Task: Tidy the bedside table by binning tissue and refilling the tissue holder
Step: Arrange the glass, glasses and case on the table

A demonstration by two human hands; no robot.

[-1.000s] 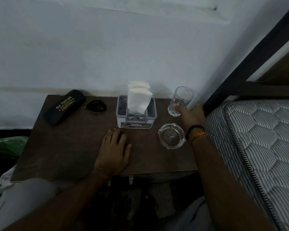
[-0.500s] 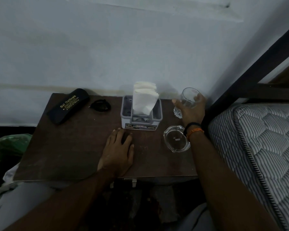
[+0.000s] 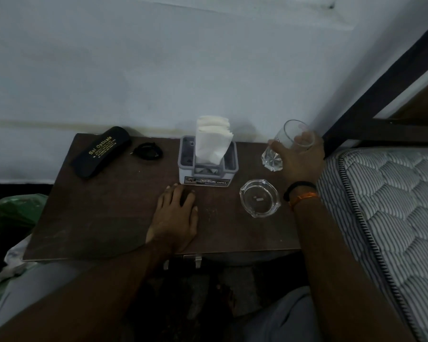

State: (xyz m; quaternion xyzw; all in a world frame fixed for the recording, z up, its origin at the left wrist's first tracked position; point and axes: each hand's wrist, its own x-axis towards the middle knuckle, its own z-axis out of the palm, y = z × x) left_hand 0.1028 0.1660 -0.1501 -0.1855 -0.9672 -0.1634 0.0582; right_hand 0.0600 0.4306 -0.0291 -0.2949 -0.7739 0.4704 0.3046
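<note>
Bare table (image 3: 104, 213) left of holder (image 3: 206, 169)

On the bedside table (image 3: 104, 213), the tissue holder (image 3: 207, 166) stands near the centre toward 12 o'clock, with tissues (image 3: 213, 141) upright in it. At its 9 o'clock lies a coiled band (image 3: 147, 151), and farther that way a spectacle case (image 3: 101, 151). At the holder's 3 o'clock is a tilted glass (image 3: 286, 146), with an ashtray (image 3: 259, 198) at the glass's 6 o'clock. The left hand (image 3: 174, 220) rests flat at the holder's 6 o'clock. A mattress (image 3: 393, 218) lies beyond the table's 3 o'clock edge.
</note>
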